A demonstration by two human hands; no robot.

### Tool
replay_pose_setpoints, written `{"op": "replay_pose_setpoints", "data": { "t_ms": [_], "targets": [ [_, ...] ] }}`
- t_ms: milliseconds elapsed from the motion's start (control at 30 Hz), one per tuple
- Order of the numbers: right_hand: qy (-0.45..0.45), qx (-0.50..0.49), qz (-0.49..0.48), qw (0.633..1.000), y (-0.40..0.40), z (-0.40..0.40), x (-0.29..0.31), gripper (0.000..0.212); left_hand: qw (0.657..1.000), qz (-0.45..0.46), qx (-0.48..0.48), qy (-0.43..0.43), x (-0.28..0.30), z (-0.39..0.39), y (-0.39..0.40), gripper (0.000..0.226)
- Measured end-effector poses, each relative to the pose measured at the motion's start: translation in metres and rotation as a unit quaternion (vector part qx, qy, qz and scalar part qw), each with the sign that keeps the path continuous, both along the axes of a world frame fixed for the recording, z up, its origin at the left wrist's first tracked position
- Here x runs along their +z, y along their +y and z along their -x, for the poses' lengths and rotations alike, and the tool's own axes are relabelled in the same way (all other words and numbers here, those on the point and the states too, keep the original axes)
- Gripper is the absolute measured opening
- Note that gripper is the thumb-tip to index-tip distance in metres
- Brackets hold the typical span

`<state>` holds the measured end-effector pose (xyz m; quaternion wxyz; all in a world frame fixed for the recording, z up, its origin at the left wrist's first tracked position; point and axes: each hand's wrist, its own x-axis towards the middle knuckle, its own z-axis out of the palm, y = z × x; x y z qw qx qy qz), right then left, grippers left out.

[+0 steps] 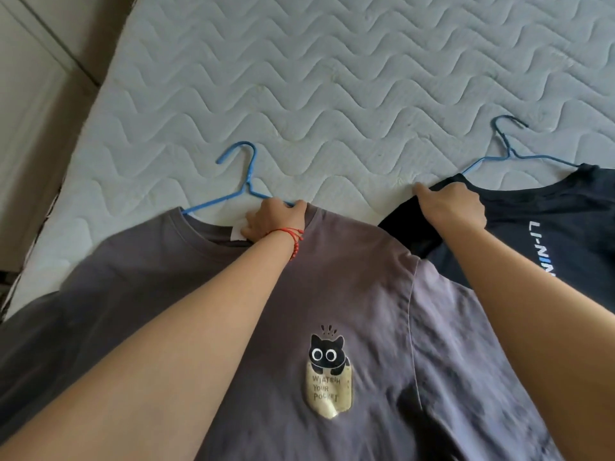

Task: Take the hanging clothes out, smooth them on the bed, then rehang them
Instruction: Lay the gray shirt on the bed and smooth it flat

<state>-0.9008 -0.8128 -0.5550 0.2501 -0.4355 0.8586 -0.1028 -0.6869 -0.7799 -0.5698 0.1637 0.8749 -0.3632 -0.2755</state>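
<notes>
A grey-purple T-shirt (349,287) with a cat print lies flat on the quilted bed (332,78), still on a blue hanger (244,181). My left hand (271,221) grips its collar and the hanger's right arm at the neckline. To the right lies a black T-shirt (549,227) with white lettering, on a second blue hanger (509,151). My right hand (452,204) holds the black shirt's left shoulder, fingers curled over the fabric. The grey shirt's sleeve overlaps the black shirt's edge.
The pale mattress stretches far ahead of both shirts. Its left edge (83,134) runs diagonally beside a beige floor and a white cabinet or wall panel (30,78) at the far left.
</notes>
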Motion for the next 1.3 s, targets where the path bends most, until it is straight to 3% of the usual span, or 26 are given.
{"op": "replay_pose_setpoints", "data": {
  "t_ms": [233, 500, 600, 833, 1100, 1300],
  "targets": [
    [-0.028, -0.005, -0.038, 0.999, -0.004, -0.001, 0.015, 0.041, 0.998, 0.013, 0.042, 0.046, 0.009, 0.001, 0.003, 0.040],
    [-0.068, 0.001, 0.027, 0.997, 0.039, 0.000, 0.030, 0.014, 0.984, 0.158, 0.044, 0.073, 0.048, 0.013, 0.023, 0.033],
    [-0.109, -0.014, 0.085, 0.990, 0.052, -0.003, 0.049, 0.032, 0.977, 0.187, 0.051, 0.090, 0.072, 0.017, 0.035, 0.033],
    [-0.159, -0.024, 0.195, 0.968, 0.078, -0.013, 0.126, 0.038, 0.967, 0.221, 0.075, 0.106, 0.144, 0.014, 0.068, 0.032],
    [-0.207, 0.025, 0.253, 0.945, 0.141, -0.018, 0.220, 0.018, 0.948, 0.269, 0.081, 0.149, 0.240, 0.010, 0.132, 0.031],
    [-0.242, 0.045, 0.287, 0.926, 0.192, -0.020, 0.308, 0.029, 0.934, 0.301, 0.081, 0.175, 0.326, -0.001, 0.188, 0.032]
  ]
}}
